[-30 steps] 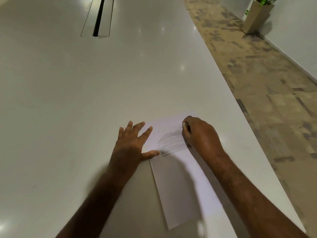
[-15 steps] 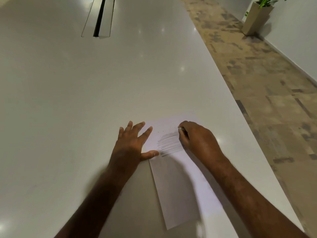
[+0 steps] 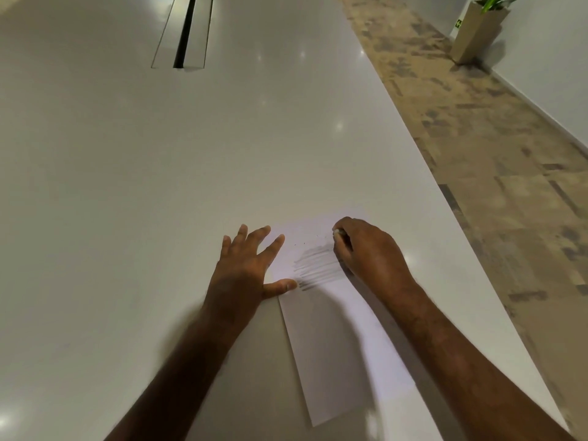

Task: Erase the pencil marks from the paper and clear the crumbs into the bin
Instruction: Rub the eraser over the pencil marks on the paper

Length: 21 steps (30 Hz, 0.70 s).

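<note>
- Head view: a long pale glossy counter (image 3: 159, 186) fills most of the frame, with spots of light reflected on it.
- A white paper (image 3: 337, 345) lies flat on the counter near its right edge, slightly skewed, its near corner toward the bottom of the frame.
- Grey pencil marks (image 3: 318, 265) form a smudged band of strokes across the far part of the paper, between the two hands.
- A few small dark crumbs (image 3: 305, 244) lie scattered on the paper just beyond the marks.
- The left hand (image 3: 246, 268) lies flat with fingers spread and straight; its palm is on the counter, while the thumb and forefinger reach onto the paper's left edge and hold it down.
- The right hand (image 3: 369, 249) is curled into a loose fist at the right end of the marks, resting on the paper.
- A small pale thing, seemingly the eraser (image 3: 338, 232), shows at the right hand's fingertips, pinched there; most of it is hidden by the fingers.
- A dark slot (image 3: 184, 30) in a recessed panel runs along the counter at the far end.
- To the right, a mottled brown floor (image 3: 477, 154) runs beside the counter.
- A tall tan planter (image 3: 477, 31) with green leaves stands on the floor against a white wall in the far right corner.
</note>
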Available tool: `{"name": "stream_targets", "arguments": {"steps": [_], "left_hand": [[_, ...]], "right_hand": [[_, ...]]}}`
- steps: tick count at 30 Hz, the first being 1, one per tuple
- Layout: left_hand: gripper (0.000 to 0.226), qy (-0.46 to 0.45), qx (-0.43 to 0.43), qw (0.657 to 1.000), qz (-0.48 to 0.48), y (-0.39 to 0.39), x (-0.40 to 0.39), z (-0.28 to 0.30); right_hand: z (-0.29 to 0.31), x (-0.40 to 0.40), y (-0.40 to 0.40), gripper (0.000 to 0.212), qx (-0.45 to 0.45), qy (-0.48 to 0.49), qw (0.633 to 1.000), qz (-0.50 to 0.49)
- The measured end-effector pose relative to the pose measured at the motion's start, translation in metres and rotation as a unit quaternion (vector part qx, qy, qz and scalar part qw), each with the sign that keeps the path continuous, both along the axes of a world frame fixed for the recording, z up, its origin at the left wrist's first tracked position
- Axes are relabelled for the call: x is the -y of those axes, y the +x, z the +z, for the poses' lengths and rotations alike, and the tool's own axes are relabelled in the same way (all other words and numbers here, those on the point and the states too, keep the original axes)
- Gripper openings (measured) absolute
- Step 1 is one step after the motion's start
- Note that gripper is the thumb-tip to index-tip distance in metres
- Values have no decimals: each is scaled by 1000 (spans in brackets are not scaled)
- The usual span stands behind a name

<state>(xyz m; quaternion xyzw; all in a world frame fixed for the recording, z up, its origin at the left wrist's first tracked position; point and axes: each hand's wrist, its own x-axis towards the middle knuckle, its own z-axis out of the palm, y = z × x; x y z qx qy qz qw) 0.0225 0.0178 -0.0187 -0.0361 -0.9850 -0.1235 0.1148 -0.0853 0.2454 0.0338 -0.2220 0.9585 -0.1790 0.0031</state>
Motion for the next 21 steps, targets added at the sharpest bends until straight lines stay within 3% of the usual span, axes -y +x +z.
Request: {"name": "stream_targets", "arguments": {"steps": [4,9,14,21], "left_hand": [[85,-4,14,1000,1,0,0,2],[85,-1,18,1000,-1,0,1,3],[85,-14,14,1000,0,0,1,2],[84,-6,10,1000,-2,0,1,1]], "right_hand": [[-3,-2,14,16,12,-7,999,29],[-4,-3,-1,17,6,-26,1000,-8],[-6,4,27,18,3,-18,999,45],[-5,8,13,18,-2,-18,1000,15]]}}
